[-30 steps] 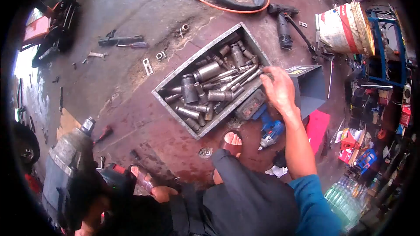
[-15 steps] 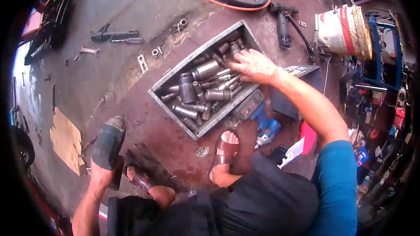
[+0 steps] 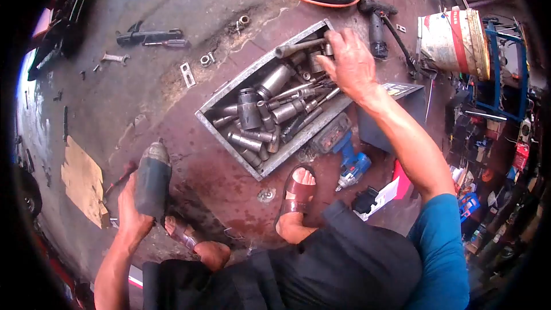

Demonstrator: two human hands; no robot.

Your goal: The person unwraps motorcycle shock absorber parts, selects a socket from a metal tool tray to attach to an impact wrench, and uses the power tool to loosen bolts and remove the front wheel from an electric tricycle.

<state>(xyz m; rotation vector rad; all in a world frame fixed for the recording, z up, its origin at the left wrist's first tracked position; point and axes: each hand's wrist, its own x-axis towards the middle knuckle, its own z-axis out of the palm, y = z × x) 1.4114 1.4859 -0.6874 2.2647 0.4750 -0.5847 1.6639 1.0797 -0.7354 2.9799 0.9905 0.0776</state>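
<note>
A grey metal box [image 3: 229,152] full of steel sockets and bars lies on the floor in front of me. My right hand [image 3: 351,66] is over its far right end, fingers closed around one end of a steel socket bar [image 3: 299,47] that slants across the box corner. A large dark socket [image 3: 249,109] lies among the others. On the left, my left hand [image 3: 135,209] grips a dark power tool [image 3: 154,179], its nose pointing away from me. The tool covers part of my left fingers.
A blue cordless driver [image 3: 353,169] lies right of the box, near my sandalled foot. Farther right are an open grey case [image 3: 396,115] and a white bucket [image 3: 453,43]. A screwdriver [image 3: 166,43], a wrench [image 3: 115,57] and cardboard [image 3: 83,183] lie left.
My right hand has gone from the box's near edge into it and up to the far corner, where it now holds a bar. The power tool has swung from the lower left toward the middle.
</note>
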